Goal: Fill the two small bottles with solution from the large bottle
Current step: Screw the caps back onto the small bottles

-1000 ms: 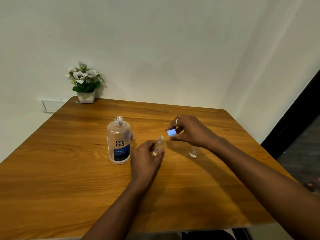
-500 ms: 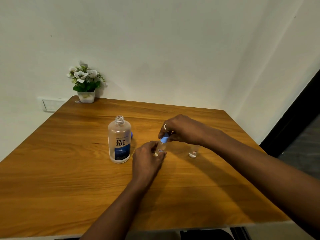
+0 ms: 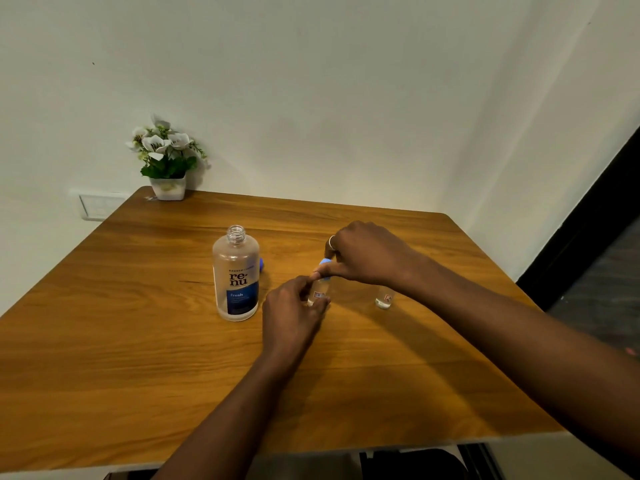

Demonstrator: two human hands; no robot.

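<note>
Upper left of frame: potted plant (image 3: 167, 160) at the back corner of the wooden surface (image 3: 104, 341), wall socket (image 3: 98, 206) beside it. Left of centre: large bottle (image 3: 236, 276) upright, cap off, neck open; something blue (image 3: 261, 264) peeks out just behind it, too hidden to identify. Centre: left hand (image 3: 292, 311) with fingers closed around the lower body of a small bottle (image 3: 320, 292), holding it upright on the surface. Right hand (image 3: 367, 252) above it, fingers pinched on the blue cap (image 3: 325, 262) at that bottle's top. Right of centre: second small bottle (image 3: 384, 298) upright, partly behind the right wrist, top hidden.
</note>
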